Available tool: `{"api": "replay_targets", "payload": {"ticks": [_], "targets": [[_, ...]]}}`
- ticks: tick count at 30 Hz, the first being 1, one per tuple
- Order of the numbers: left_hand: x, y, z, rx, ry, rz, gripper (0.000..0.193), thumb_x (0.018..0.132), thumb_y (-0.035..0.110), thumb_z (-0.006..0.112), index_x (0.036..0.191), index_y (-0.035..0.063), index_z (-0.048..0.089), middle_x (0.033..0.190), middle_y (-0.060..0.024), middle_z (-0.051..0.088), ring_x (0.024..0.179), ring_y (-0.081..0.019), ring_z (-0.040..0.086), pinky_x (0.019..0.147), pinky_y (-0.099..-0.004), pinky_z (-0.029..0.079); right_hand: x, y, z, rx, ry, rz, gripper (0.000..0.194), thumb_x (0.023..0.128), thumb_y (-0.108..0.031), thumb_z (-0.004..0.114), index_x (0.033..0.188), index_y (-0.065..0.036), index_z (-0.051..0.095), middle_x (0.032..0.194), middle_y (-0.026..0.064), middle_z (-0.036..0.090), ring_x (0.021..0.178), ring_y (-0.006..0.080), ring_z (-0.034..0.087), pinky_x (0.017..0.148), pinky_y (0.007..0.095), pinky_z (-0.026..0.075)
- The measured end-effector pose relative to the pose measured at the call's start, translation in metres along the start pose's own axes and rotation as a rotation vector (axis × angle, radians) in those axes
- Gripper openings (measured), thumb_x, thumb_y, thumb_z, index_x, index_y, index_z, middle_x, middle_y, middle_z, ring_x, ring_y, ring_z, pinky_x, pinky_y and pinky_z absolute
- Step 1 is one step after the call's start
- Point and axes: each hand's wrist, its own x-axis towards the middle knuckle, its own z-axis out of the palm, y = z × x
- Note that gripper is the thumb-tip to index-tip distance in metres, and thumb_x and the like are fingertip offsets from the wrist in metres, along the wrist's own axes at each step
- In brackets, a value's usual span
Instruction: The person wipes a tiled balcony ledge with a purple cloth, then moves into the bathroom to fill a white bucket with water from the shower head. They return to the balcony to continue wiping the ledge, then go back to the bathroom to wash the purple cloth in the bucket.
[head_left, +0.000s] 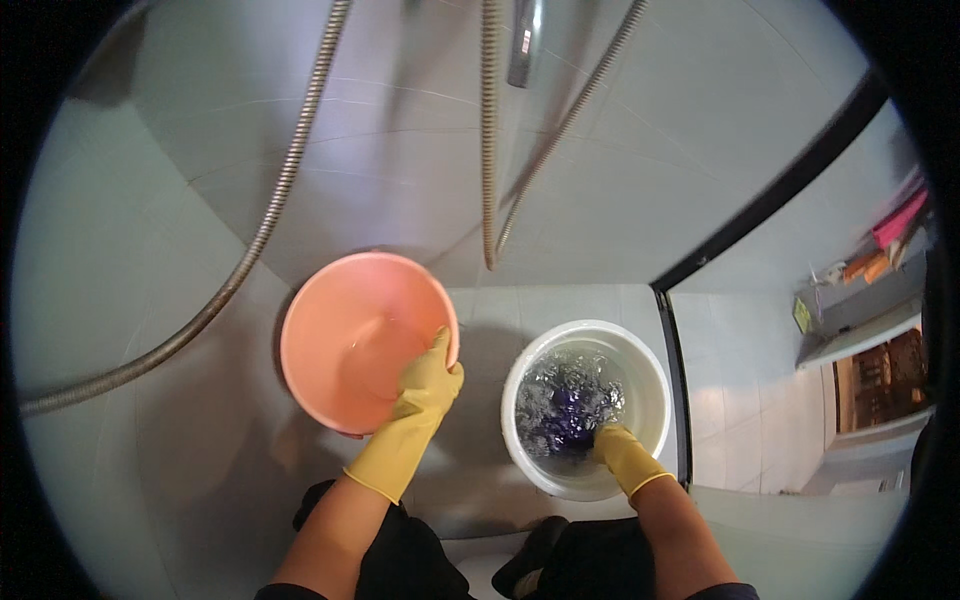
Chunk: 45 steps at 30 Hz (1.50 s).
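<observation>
My left hand (427, 382), in a yellow rubber glove, grips the right side of the rim of a salmon-pink plastic bucket (322, 322). Inside that bucket I see only its bare, shiny bottom. To the right stands a white plastic bucket (516, 450) holding churned, bubbly water (536, 375). Dark purple cloth (570, 409) lies in the water, mostly under the surface. My right hand (619, 450), gloved the same way, reaches over the near rim into the water beside the cloth. Its fingers are submerged, so whether they hold the cloth is hidden.
A metal shower hose (289, 165) hangs on the left; another hose loop (490, 150) dangles beside a chrome spout (525, 45). The black door frame (675, 375) runs close to the white bucket's right side. Grey tiles (480, 420) lie between the buckets.
</observation>
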Motion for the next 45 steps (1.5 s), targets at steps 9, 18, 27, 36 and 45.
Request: {"api": "replay_targets", "payload": {"ticks": [9,18,27,36,45], "targets": [[0.016,0.023,0.082,-0.069,-0.185,0.19,0.056,0.101,0.029,0.062,0.15,0.004,0.05,0.119,-0.022,0.069,0.106,-0.0367,0.068,0.091,-0.0439,0.053,-0.036,0.044,0.092,0.118,-0.051,0.147,0.036,0.087,-0.027,0.069,0.118,-0.008,0.075,0.122,0.0213,0.073,0.115,0.035,0.07,0.098,0.0439,0.056],[-0.035,0.088,0.141,-0.04,0.128,1.181,0.054,0.095,0.02,0.071,0.141,-0.0034,0.054,0.146,-0.0282,0.053,0.132,-0.0453,0.055,0.11,-0.0501,0.047,-0.096,0.016,0.097,0.952,0.352,0.278,0.046,0.092,-0.021,0.065,0.136,-0.008,0.062,0.125,0.0209,0.07,0.114,0.0332,0.069,0.096,0.0416,0.056],[-0.085,0.105,0.218,0.108,-0.423,0.815,0.033,0.106,0.03,0.051,0.116,-0.0004,0.059,0.116,-0.0258,0.069,0.103,-0.0419,0.071,0.091,-0.0488,0.057,-0.19,0.014,0.032,1.982,0.786,0.383,0.046,0.092,-0.015,0.067,0.133,0.005,0.061,0.112,0.0134,0.073,0.103,0.0226,0.068,0.096,0.0351,0.053],[-0.093,0.095,0.186,1.08,-0.948,0.915,0.064,0.1,0.064,0.052,0.112,0.0056,0.076,0.113,-0.0155,0.077,0.107,-0.0331,0.074,0.089,-0.0463,0.059,-0.19,0.037,0.007,1.79,0.951,0.297,0.034,0.1,-0.021,0.069,0.128,-0.004,0.063,0.099,0.0031,0.069,0.086,0.0118,0.061,0.082,0.029,0.051],[-0.127,0.094,0.175,1.513,-1.127,1.126,0.041,0.103,0.049,0.054,0.14,0.0335,0.063,0.114,-0.0061,0.075,0.104,-0.0257,0.075,0.081,-0.0438,0.061,-0.063,0.002,0.069,0.98,0.233,0.231,0.06,0.089,-0.024,0.067,0.146,-0.011,0.054,0.13,0.023,0.069,0.123,0.0383,0.066,0.105,0.0467,0.05]]}}
